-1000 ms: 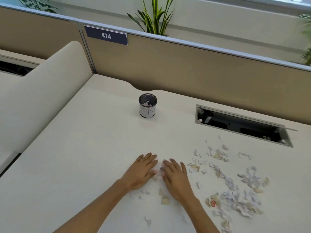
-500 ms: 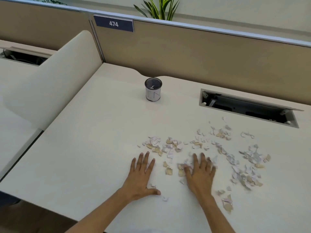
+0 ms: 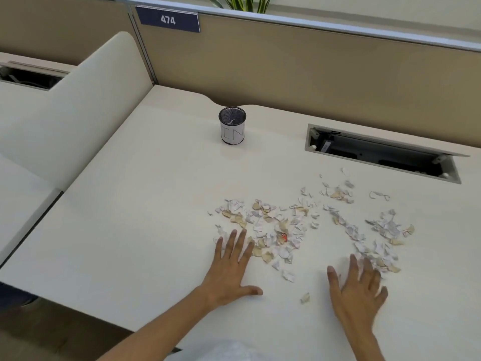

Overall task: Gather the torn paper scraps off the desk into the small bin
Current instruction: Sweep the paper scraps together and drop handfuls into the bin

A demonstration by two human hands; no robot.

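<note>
The left hand [image 3: 230, 272] lies flat at lower centre of the frame, its grip spread and holding nothing, fingertips touching the near left edge of the paper scraps [image 3: 270, 230]. The right hand [image 3: 360, 290], at lower right, is also flat and spread, empty, its fingertips just into the right-hand patch of scraps and slightly blurred. The step in hand looks like raking the litter into one heap. To do it well, both palms should stay low and press lightly, so thin bits do not slip beneath, and sweep inward from the outer edges toward the middle; the loose strays at right of centre and the single scrap lying between the hands need their own pass. A tight pile would then be easier to scoop. The small bin [image 3: 232, 128], a mesh cup wrapped in white paper, stands upright above centre, well apart from the scraps, with a piece or two seemingly inside. The surface [image 3: 130, 230] is pale, smooth and matte. At upper left stands a curved divider [image 3: 78, 105], then a number plate [image 3: 168, 20] on the tan partition; at right, an open cable tray [image 3: 382, 152] is sunk in the surface.
</note>
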